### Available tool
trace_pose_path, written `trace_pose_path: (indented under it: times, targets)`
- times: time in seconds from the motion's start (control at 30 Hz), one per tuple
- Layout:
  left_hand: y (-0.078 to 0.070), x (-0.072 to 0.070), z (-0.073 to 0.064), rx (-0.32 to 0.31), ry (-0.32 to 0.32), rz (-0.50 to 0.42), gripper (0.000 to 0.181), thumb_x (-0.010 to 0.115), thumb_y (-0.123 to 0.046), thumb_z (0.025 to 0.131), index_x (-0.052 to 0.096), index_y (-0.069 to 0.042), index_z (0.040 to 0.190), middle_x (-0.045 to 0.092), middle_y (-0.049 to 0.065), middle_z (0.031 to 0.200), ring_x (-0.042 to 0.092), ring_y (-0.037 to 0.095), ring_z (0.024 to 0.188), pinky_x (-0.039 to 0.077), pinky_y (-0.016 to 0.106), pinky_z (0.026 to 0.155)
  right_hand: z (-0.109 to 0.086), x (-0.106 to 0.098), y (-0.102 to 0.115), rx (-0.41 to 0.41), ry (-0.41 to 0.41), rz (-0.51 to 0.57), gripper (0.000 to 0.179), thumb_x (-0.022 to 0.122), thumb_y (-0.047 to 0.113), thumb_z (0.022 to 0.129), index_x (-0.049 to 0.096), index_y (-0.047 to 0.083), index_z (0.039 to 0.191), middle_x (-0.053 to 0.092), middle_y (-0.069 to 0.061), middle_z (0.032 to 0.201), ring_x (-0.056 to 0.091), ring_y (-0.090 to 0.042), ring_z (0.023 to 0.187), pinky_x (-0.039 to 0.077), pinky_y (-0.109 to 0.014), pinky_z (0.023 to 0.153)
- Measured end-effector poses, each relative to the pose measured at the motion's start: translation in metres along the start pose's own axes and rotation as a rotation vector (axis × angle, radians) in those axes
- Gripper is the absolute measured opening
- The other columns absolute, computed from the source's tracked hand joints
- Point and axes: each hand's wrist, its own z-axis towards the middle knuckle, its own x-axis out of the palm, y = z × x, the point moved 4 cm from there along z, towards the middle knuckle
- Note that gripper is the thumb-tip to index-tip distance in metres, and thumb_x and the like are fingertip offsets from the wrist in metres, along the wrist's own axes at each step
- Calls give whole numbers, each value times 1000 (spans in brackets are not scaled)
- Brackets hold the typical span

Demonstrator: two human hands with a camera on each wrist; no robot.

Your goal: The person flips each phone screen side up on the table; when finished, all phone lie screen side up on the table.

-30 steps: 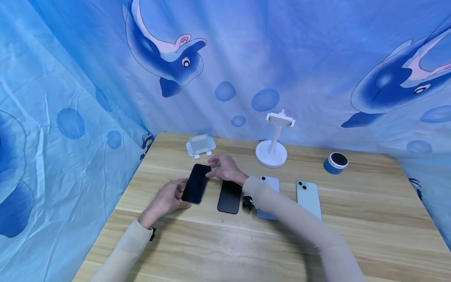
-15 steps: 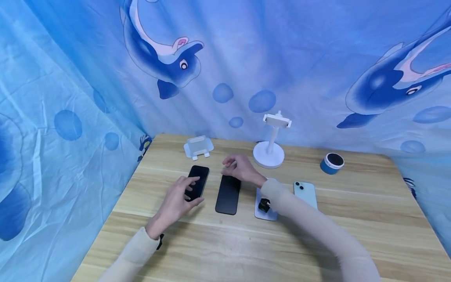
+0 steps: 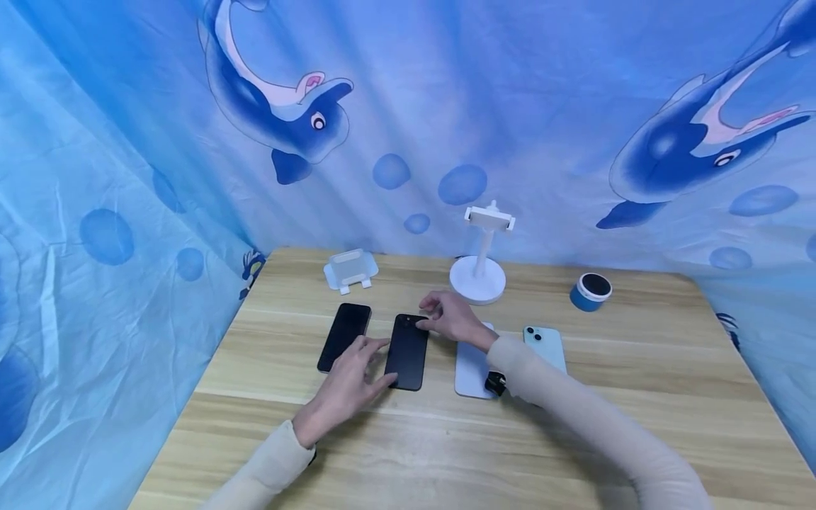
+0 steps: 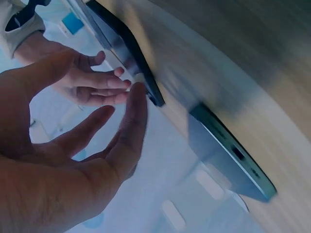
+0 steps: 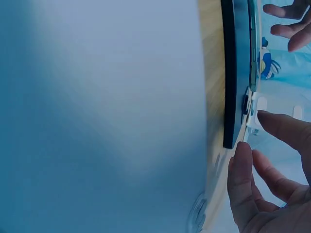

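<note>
Black phone (image 3: 406, 360): flat on the counter (image 3: 414, 460), between a dark-screened phone (image 3: 345, 331) on its left and a pale lilac phone (image 3: 470, 373) on its right
Back: facing up, plain dull black, corners rounded, camera at the far end
Left hand (image 3: 347, 379): grip wide, thumb and forefinger spread beside the left edge and near end
Right hand (image 3: 454, 316): grip narrow but holding nothing, at the far right corner; contact cannot be told
</note>
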Motion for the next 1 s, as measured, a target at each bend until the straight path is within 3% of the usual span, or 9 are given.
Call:
trace_pose_path:
  times: [0.13,0.33,0.63,1.0]
  targets:
    - [-8,8,1,13,63,36,66,85,-29,88,60,-4,144,64,14,123,61,22,97,52,41,85,-5,-4,-1,3,0,9,39,82,20,90,70,1,122,69,-16,114,68,-21,91,56,-35,84]
    - [-16,23,-1,11,136,108,70,82,-35,91,55,-8,150,55,22,138,59,38,118,54,54,94,-11,-1,-7,37,14,37,40,83,20,89,69,0,121,69,-16,109,65,-15,84,53,-27,74]
    - [-29,37,0,34,154,250,73,80,-41,91,54,-10,151,48,27,147,57,41,115,59,47,77,-14,5,-10,73,25,40,45,82,22,89,69,2,127,69,-11,110,65,-12,80,53,-27,74]
    - [-42,45,1,47,190,399,66,76,-45,94,60,-7,145,53,31,147,59,47,114,60,47,77,-10,9,-3,90,33,-71,45,84,28,88,72,8,127,67,-10,111,60,-13,80,49,-29,74]
